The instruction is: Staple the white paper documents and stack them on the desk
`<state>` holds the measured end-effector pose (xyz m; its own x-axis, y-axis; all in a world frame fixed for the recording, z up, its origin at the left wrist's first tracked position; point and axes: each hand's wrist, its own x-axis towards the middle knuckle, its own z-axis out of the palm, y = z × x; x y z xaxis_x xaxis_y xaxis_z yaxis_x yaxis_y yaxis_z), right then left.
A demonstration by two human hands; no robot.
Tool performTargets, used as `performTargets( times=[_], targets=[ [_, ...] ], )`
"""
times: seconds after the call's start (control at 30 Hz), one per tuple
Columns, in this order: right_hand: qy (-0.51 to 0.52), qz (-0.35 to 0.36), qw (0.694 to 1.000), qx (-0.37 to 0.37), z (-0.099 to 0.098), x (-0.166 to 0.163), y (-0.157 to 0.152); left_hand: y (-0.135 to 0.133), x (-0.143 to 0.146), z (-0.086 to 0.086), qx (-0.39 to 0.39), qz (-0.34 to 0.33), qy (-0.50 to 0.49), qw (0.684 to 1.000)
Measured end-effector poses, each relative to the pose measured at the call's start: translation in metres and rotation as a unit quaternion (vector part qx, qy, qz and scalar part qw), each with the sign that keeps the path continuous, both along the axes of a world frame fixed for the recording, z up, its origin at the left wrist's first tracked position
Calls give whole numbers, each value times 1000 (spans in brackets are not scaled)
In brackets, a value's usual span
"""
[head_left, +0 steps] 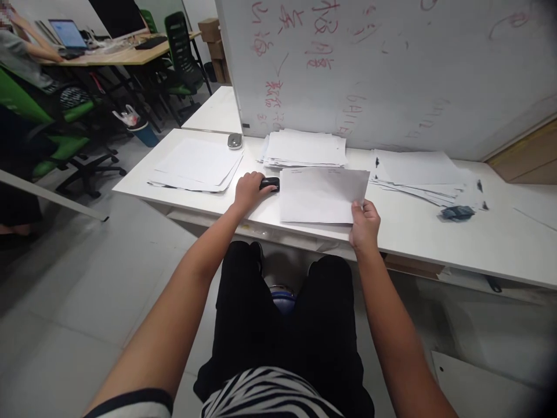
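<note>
My left hand (249, 190) rests on a small black stapler (270, 184) lying on the white table (435, 232), its fingers curled over the stapler's near end. My right hand (364, 225) pinches the lower right corner of a thin set of white sheets (322, 194) that lies flat at the table's front, just right of the stapler.
Three more paper stacks lie on the table: left (198, 165), back middle (304, 148), right (418, 174). A grey round object (234, 140) sits behind the left stack. Black binder clips (456, 212) lie at the right. A whiteboard (391, 69) stands behind. A person sits at a far-left desk (113, 55).
</note>
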<state>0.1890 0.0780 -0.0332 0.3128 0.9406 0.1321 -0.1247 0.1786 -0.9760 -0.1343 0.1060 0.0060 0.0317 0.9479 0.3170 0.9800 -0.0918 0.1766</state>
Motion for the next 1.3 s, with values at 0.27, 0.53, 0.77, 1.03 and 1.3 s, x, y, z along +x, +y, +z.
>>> performTargets(
  times=[0.27, 0.53, 0.77, 1.03, 1.3],
  targets=[
    [-6, -4, 1000, 8, -2, 2, 1, -1, 2, -1, 6, -1, -7, 1000],
    [12, -29, 1000, -2, 6, -2, 0, 1, 1, -1, 0, -1, -2, 1000],
    [-123, -49, 990, 46, 36, -23, 85, 3, 2, 2, -2, 12, -19, 1000],
    [-499, -100, 861, 3, 39, -53, 180, 4, -1, 3, -10, -8, -42, 999],
    [-624, -143, 768, -26, 33, 49, 143, 6, -2, -1, 4, -2, -28, 1000]
  ],
)
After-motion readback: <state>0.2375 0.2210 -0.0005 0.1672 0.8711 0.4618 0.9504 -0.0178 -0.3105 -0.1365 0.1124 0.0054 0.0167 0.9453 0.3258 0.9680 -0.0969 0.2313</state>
